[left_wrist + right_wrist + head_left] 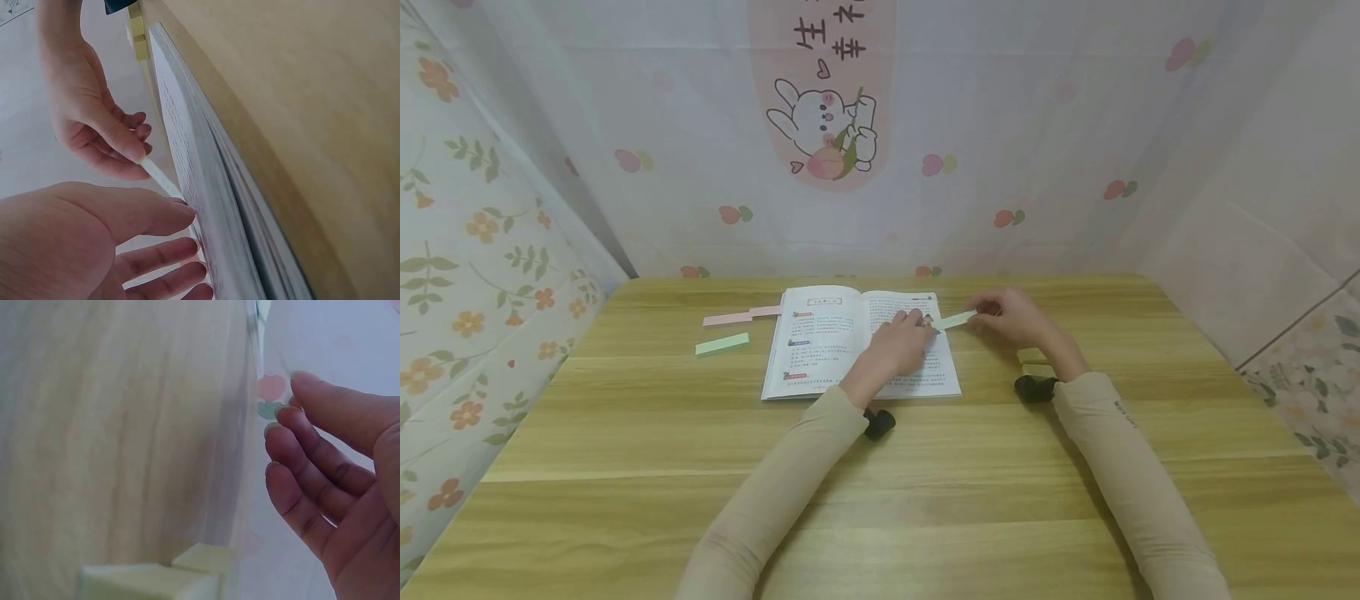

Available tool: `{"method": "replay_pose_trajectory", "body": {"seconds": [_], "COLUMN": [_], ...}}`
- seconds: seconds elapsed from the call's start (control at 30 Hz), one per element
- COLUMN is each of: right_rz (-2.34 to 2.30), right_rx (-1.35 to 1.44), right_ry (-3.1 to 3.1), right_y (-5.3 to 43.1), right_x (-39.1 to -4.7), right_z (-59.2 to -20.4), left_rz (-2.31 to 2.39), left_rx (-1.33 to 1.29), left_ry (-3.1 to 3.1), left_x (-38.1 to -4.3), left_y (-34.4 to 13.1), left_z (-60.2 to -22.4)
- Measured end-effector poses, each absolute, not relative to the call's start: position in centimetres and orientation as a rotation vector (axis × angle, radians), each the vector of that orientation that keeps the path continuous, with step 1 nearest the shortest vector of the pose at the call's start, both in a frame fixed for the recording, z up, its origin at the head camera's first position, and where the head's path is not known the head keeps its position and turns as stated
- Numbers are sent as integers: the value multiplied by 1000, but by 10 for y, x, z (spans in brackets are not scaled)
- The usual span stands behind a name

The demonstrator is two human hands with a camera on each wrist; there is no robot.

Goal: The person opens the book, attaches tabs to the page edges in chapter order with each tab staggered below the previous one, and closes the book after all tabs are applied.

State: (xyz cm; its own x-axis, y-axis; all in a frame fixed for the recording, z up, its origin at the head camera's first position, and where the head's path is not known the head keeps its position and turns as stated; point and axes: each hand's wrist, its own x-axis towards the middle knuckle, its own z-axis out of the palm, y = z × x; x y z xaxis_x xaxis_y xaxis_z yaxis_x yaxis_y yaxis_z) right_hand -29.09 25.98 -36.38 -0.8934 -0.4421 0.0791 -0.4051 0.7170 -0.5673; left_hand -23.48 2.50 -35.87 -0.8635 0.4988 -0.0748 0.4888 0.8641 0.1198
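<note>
An open book [814, 379] lies on the table, printed text on both pages. My left hand [897, 346] rests on the right page, its fingers extended near the outer edge. In the left wrist view, the thumb [162, 214] touches the page beside the end of a pale green paper strip [953, 320]. This strip reaches out past the book's right edge. Its outer end is pinched between thumb and fingertips of my right hand [1011, 318]. In the right wrist view the fingers [290, 447] are bent toward the thumb, and the strip hardly shows.
Left of the book, pink strips [727, 319] stick out, with a light green strip [722, 344] on the table nearer. Yellow block-like pieces [1035, 364] sit beside my right wrist. Black camera mounts [880, 424] hang under both wrists. A patterned cloth [970, 108] hangs behind the table.
</note>
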Motion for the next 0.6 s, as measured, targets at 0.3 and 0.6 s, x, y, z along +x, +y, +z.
{"method": "replay_pose_trajectory", "body": {"seconds": [0.3,0.6], "right_rz": [-887,-868], "right_rx": [-631,-681], "right_ry": [2899,2967], "right_y": [254,246], "right_x": [-286,-287], "right_z": [-354,-351], "left_rz": [140,162], "left_rx": [776,789], "left_ry": [2915,2903], "left_x": [-236,-238], "left_y": [24,21], "left_z": [-360,-360]}}
